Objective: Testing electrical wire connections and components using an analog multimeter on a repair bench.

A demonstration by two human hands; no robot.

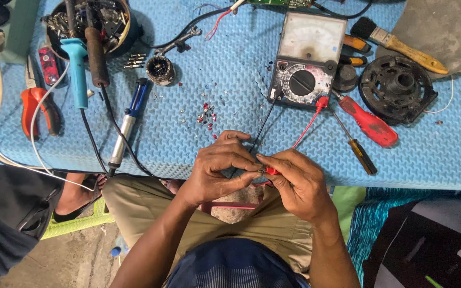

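My left hand [217, 169] and my right hand [300, 184] meet at the near edge of a blue foam mat [188, 133]. Their fingertips pinch a tiny part between them, too small to make out. The right hand also holds the red test probe [273, 170]; the black probe lead [260, 130] runs under the left fingers. Both leads go back to an analog multimeter [305, 61] lying flat on the mat above the hands.
A red-handled screwdriver [368, 124] and a dark-handled one [359, 152] lie right of the meter, beside a black round motor part [397, 88] and a paintbrush [401, 45]. Left are soldering irons [86, 53], a desoldering pump [126, 122], orange pliers [38, 106] and a bowl of parts [108, 21].
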